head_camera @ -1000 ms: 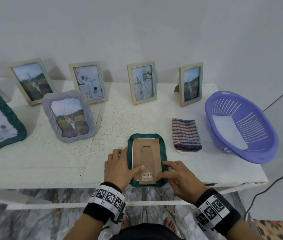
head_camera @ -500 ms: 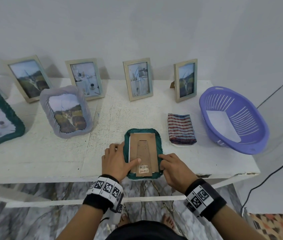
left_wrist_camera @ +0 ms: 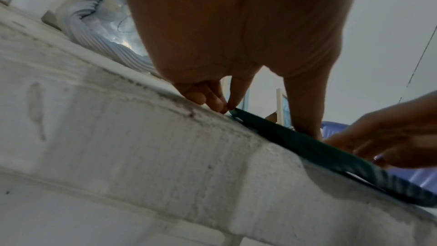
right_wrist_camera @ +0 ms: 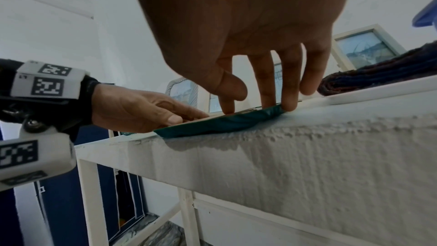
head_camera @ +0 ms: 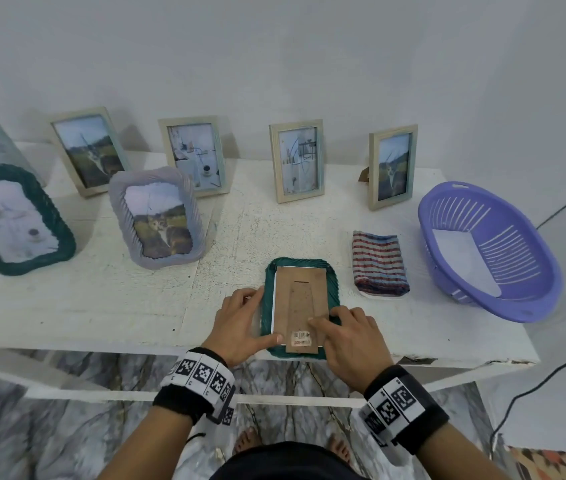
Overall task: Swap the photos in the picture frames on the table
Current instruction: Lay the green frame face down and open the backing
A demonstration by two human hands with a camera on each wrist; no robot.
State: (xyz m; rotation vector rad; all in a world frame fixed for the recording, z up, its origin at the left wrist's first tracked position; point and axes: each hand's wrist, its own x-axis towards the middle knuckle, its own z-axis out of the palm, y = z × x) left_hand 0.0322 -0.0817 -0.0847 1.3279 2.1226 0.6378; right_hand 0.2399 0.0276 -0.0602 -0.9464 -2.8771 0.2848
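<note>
A green woven frame (head_camera: 333, 276) lies face down at the table's front edge, its brown backing board (head_camera: 300, 303) with a barcode sticker facing up. My left hand (head_camera: 261, 315) holds the frame's left side: curled fingers (left_wrist_camera: 212, 100) touch the rim and the thumb lies on the board's lower left corner. My right hand (head_camera: 330, 322) rests on the lower right part, fingers (right_wrist_camera: 267, 98) fairly straight, index tip pressing on the board. The frame's near edge (right_wrist_camera: 224, 124) sticks slightly past the table edge. The photo inside is hidden.
A lilac ribbed frame (head_camera: 158, 220) with a cat photo and a second green frame (head_camera: 11, 220) stand at the left. Several pale wooden frames (head_camera: 297, 161) line the back. Right of the frame are a striped cloth (head_camera: 378, 263) and a purple basket (head_camera: 531, 306).
My right index finger has slid from the frame's right rim inward onto the backing board. The left hand keeps its hold. The frame has stayed in place.
</note>
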